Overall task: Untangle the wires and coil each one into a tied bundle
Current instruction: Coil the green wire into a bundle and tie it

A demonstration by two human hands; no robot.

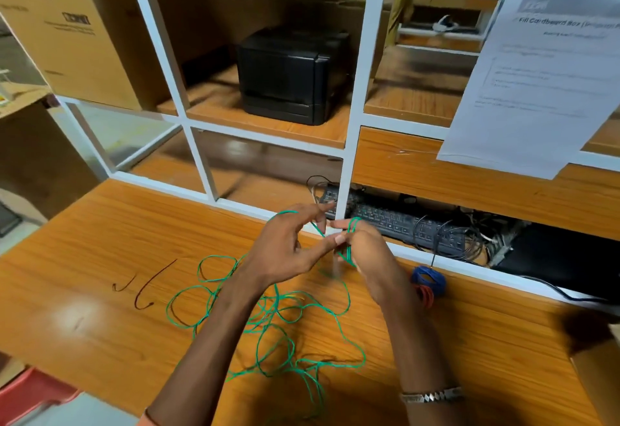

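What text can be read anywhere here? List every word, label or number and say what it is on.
"Fill Cardboard Box": heading on the white paper sheet taped to the shelf frame; the rest of that line runs off blurred.
Grey logo block at the top of the sheet: unreadable.
Body text on the sheet: too small and blurred.
Black print on the cardboard box: blurred, unreadable.
Keyboard key legends: too small.

Wooden desk (pixel 100 308), orange-brown laminate, white edge trim along the back. Green wire (pixel 278 321) sprawls in loose tangled loops across the middle, part of it lifted off the surface. Blue wire bundle (pixel 431 278) sits near the back edge, touching an orange bundle (pixel 427 296) just in front of it. Dark pen scribbles (pixel 144 288) on the desk left of the green loops.
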